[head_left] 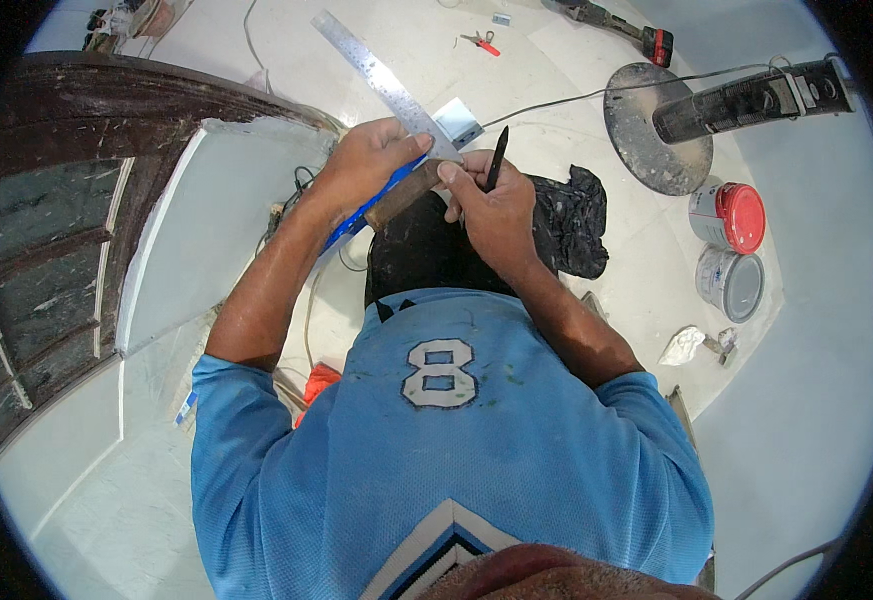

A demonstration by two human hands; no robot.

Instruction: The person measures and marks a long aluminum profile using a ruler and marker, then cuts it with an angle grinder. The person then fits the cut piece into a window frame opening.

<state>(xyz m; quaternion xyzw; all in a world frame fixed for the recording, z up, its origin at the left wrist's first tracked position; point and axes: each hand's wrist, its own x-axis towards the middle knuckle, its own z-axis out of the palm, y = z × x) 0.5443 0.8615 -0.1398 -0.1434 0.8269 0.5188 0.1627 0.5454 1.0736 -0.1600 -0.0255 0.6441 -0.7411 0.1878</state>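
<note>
Pale blue walls (pixel 807 400) — whitish floor (pixel 557 60)

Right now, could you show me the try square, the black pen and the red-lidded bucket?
Try square (pixel 387 90), head view: on its metal blade.
Black pen (pixel 497 159), head view: mid-barrel.
Red-lidded bucket (pixel 743 218), head view: on the lid.

A stained blue short-sleeved jersey (pixel 402 440) with white-edged V-neck trim (pixel 451 518) is worn with apparently black trousers (pixel 427 250).

Pale floor (pixel 547 75) | on it: red-lidded tub (pixel 725 217) | grey-lidded tub (pixel 729 283) | red-handled tool (pixel 485 45) | cordless power tool (pixel 617 25)
</note>
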